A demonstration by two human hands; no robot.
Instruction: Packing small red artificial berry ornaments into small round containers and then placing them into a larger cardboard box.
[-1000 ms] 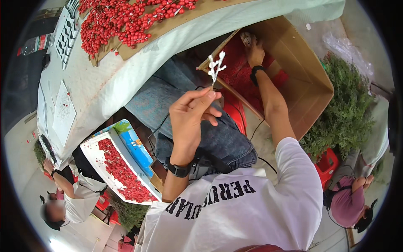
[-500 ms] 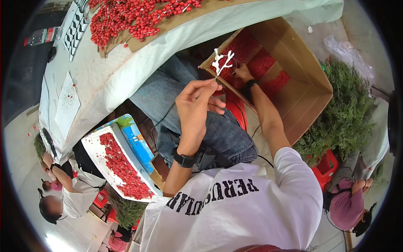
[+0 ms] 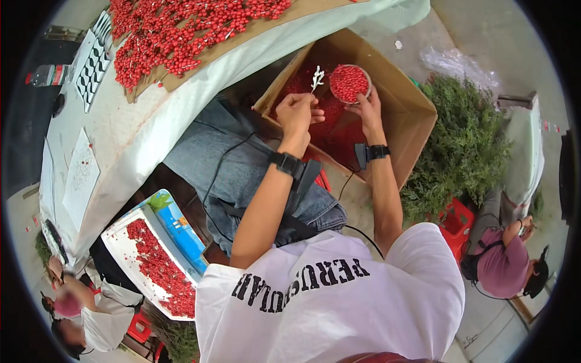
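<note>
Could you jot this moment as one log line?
left hand: holds white sprig | right hand: holds round container of red berries | nearby: cardboard box

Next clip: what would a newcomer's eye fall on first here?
Probably the mass of red berry sprigs on the white-covered table at upper left. Next, near the centre, the round cup full of red berries in the right hand, over an open cardboard box. Just left of it, the left hand pinches a small white sprig.
</note>
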